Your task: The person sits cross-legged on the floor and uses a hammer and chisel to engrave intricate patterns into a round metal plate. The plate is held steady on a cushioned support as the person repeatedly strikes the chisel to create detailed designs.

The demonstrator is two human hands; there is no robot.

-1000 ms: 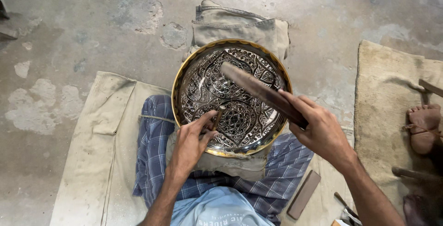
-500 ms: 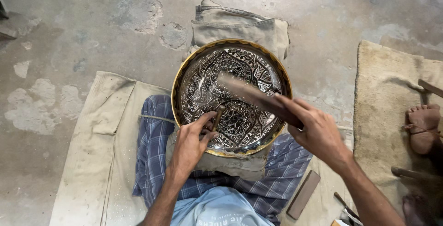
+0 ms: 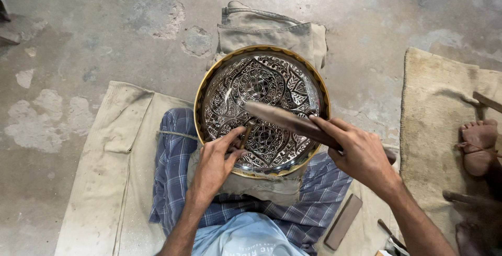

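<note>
— Tray? Engraved round metal tray (image 3: 272, 86) rests on the lap (nothing loose inside it).

— Hands? Left hand (image 3: 217, 163) at seven o'clock pinches a chisel (image 3: 247, 133); right hand (image 3: 361, 154) at four o'clock grips a hammer (image 3: 285, 120) above the tray.

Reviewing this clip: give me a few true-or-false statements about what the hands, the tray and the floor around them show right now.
1. The left hand holds a small punch against the engraved round tray. True.
2. The right hand is empty. False: it grips a long flat mallet held over the tray.
3. The tray rests on bare concrete. False: it sits on folded cloth and the person's lap.
4. A flat rectangular block lies on the floor by the person's right leg. True.
5. Another person's bare foot shows at the right edge. True.
</note>
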